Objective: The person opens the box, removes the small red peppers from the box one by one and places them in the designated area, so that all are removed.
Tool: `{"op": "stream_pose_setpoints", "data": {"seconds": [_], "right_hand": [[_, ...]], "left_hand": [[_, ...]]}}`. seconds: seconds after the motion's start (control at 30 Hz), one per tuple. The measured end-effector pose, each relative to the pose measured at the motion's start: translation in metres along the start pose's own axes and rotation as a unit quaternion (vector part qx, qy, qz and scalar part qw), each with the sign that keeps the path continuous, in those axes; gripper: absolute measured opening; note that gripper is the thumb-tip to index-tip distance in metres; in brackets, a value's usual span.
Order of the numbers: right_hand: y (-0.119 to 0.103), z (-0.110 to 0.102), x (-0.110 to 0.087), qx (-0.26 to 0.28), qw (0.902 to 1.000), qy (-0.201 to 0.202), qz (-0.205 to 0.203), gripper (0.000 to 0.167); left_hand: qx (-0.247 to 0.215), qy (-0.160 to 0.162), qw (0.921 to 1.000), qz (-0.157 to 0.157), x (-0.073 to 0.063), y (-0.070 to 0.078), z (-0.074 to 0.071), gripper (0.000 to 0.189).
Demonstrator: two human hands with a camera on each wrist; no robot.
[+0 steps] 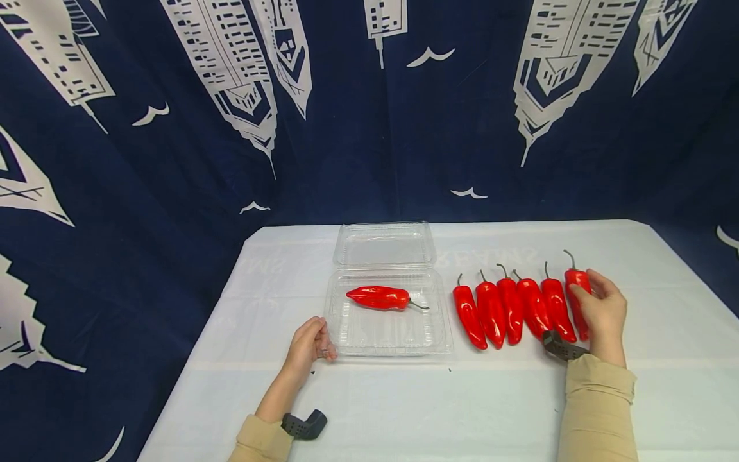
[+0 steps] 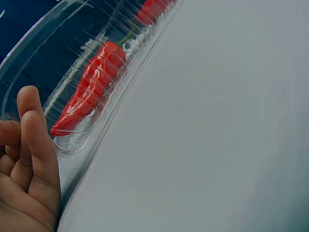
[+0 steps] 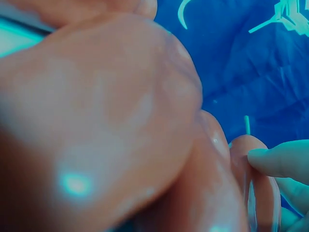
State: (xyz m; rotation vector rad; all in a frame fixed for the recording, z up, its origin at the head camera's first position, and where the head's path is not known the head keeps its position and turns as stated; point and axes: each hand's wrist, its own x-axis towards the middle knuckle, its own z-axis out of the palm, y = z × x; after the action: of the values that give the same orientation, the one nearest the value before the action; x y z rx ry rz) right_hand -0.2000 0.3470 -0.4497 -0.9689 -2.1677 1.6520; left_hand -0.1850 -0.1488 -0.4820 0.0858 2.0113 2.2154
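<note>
At the right end of a row of red peppers, my right hand [image 1: 603,311] grips the last red pepper [image 1: 576,282] between thumb and fingers. In the right wrist view, fingertips [image 3: 277,158] press on that pepper [image 3: 241,152], with other peppers large and blurred in front. My left hand [image 1: 308,346] touches the near left corner of a clear plastic clamshell box [image 1: 381,340], fingers loosely bent. One red pepper [image 1: 378,298] lies sideways inside the box's base, stem to the right. The left wrist view shows the left hand [image 2: 31,169] beside the box wall and this pepper [image 2: 91,89].
Several more red peppers [image 1: 510,308] lie side by side right of the box, stems pointing away. The box's lid [image 1: 383,247] is folded back behind its base. A white-covered table [image 1: 462,410] bears everything, and a dark blue patterned cloth [image 1: 369,160] hangs behind.
</note>
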Motion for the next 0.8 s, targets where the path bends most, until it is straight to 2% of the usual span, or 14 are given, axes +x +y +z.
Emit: {"op": "stream_pose_setpoints", "data": {"seconds": [0.8], "right_hand": [[0.0068,-0.0003,0.0047,-0.039,0.9983,-0.042,-0.006,0.059]], "left_hand": [[0.0,0.001,1.0,0.005,0.0009,-0.0003,0.0004,0.027]]}}
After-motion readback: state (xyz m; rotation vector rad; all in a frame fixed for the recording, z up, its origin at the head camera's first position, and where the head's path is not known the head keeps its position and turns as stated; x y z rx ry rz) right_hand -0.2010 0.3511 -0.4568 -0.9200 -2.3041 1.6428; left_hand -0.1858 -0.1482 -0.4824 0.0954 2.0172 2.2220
